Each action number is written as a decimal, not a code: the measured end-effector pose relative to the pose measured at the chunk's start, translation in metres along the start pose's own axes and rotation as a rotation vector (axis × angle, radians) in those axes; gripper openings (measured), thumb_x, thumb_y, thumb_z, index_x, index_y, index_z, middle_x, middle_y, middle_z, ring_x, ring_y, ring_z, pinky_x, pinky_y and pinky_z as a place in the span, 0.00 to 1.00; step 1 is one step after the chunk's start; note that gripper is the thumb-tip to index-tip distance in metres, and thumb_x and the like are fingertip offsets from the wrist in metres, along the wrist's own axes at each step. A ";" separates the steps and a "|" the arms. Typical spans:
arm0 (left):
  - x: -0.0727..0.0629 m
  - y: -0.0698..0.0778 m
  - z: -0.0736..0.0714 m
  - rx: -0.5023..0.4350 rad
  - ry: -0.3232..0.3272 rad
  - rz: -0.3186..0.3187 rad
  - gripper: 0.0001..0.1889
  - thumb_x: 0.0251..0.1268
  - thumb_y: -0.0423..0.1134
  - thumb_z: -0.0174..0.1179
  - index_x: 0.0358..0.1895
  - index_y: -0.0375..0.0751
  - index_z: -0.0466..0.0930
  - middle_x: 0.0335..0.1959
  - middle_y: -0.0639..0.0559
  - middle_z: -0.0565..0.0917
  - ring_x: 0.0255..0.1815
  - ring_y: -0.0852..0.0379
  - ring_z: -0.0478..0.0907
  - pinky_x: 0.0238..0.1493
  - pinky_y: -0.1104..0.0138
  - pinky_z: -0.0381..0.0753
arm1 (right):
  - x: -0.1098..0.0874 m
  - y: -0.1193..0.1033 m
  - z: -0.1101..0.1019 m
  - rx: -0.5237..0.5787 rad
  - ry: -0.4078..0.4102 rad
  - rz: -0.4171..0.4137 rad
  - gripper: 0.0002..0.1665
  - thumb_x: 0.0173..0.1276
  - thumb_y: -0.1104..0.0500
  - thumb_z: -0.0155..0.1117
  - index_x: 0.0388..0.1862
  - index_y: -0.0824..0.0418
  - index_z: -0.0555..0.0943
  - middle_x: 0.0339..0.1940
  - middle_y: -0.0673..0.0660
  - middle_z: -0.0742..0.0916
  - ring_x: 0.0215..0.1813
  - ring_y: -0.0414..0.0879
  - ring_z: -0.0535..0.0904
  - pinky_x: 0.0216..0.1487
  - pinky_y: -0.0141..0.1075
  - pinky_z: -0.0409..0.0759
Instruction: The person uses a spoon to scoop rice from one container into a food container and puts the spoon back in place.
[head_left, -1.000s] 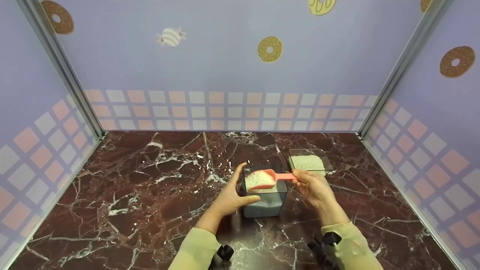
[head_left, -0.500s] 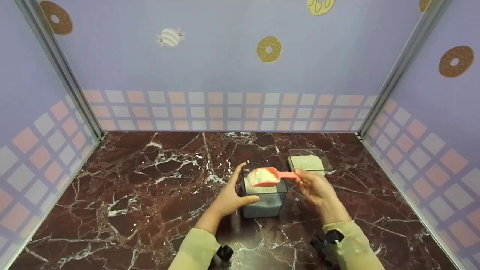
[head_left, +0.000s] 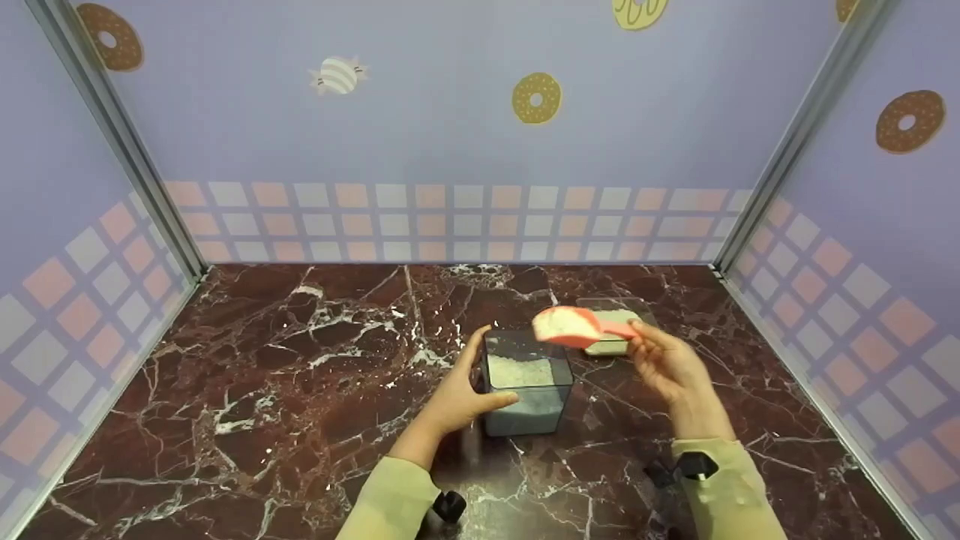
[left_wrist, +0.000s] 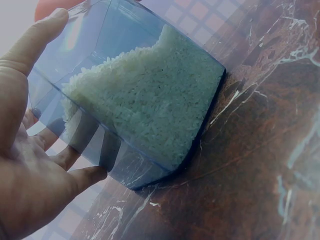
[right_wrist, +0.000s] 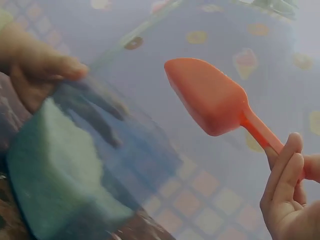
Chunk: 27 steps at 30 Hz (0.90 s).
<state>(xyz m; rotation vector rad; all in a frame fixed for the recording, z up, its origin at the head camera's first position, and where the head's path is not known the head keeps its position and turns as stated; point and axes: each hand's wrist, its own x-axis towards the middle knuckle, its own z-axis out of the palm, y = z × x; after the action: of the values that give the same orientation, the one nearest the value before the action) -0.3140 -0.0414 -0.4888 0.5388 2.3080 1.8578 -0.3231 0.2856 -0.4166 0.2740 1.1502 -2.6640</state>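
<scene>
My left hand point(head_left: 459, 396) holds a clear, bluish square container point(head_left: 534, 420) that stands upright on the table, thumb across the near side and fingers along the left side. White rice point(left_wrist: 145, 100) fills part of it, heaped in a slope in the left wrist view. An orange-red scoop point(head_left: 574, 328), loaded with rice, is in the air above and to the right of the container's back rim. My right hand point(head_left: 675, 371) pinches its handle end between thumb and fingers. The right wrist view shows the underside of the scoop point(right_wrist: 205, 95).
A low clear box of rice point(head_left: 609, 346) sits behind and right of the container, partly hidden by the scoop. Scattered grains lie on the dark red marbled table point(head_left: 300, 420), mostly left of the container. Patterned walls point(head_left: 450, 135) close off the back and both sides.
My right hand has lifted the rice-filled scoop from over the container's opening, up and to the right towards the low box. The left hand and the container have stayed in place.
</scene>
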 end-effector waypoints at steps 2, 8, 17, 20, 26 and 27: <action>0.000 0.000 0.000 0.003 0.001 -0.004 0.58 0.54 0.48 0.77 0.83 0.67 0.45 0.85 0.41 0.49 0.81 0.34 0.57 0.77 0.37 0.60 | -0.001 -0.008 -0.006 0.028 0.003 -0.023 0.09 0.75 0.68 0.59 0.35 0.69 0.83 0.26 0.58 0.86 0.22 0.39 0.82 0.25 0.20 0.80; 0.000 0.001 0.000 0.019 0.004 -0.006 0.58 0.53 0.48 0.78 0.83 0.69 0.45 0.86 0.40 0.47 0.84 0.33 0.50 0.77 0.34 0.56 | 0.002 -0.027 -0.027 0.132 0.065 -0.110 0.15 0.77 0.68 0.57 0.30 0.69 0.85 0.23 0.58 0.87 0.22 0.41 0.84 0.24 0.21 0.81; -0.001 0.001 0.001 0.026 0.013 -0.001 0.58 0.52 0.48 0.78 0.83 0.68 0.46 0.86 0.40 0.48 0.83 0.32 0.50 0.77 0.31 0.54 | 0.022 -0.019 -0.049 -0.072 0.465 -0.426 0.19 0.72 0.70 0.63 0.20 0.60 0.87 0.17 0.52 0.87 0.19 0.38 0.83 0.24 0.23 0.81; -0.001 0.002 0.001 0.025 0.014 0.003 0.59 0.52 0.48 0.78 0.83 0.68 0.47 0.86 0.40 0.49 0.83 0.33 0.51 0.77 0.32 0.54 | 0.028 -0.011 -0.053 -0.246 0.533 -0.531 0.20 0.72 0.70 0.63 0.21 0.54 0.86 0.18 0.49 0.87 0.20 0.35 0.83 0.26 0.22 0.81; -0.001 0.001 0.001 -0.002 0.005 0.014 0.59 0.52 0.46 0.78 0.84 0.65 0.46 0.85 0.40 0.52 0.83 0.34 0.54 0.78 0.35 0.56 | 0.034 -0.003 -0.054 -0.480 0.593 -0.707 0.03 0.70 0.70 0.65 0.37 0.66 0.85 0.17 0.43 0.86 0.20 0.32 0.83 0.26 0.22 0.81; 0.000 0.001 0.001 -0.007 0.003 0.015 0.59 0.52 0.47 0.78 0.84 0.64 0.46 0.85 0.40 0.52 0.82 0.34 0.55 0.78 0.35 0.57 | 0.034 -0.003 -0.054 -0.520 0.605 -0.725 0.04 0.70 0.70 0.66 0.41 0.70 0.85 0.16 0.41 0.85 0.20 0.31 0.83 0.25 0.21 0.81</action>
<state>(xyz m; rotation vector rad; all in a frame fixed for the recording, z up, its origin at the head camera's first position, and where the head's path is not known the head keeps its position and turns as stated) -0.3131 -0.0407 -0.4881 0.5550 2.3043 1.8741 -0.3525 0.3227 -0.4593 0.7059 2.4762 -2.7456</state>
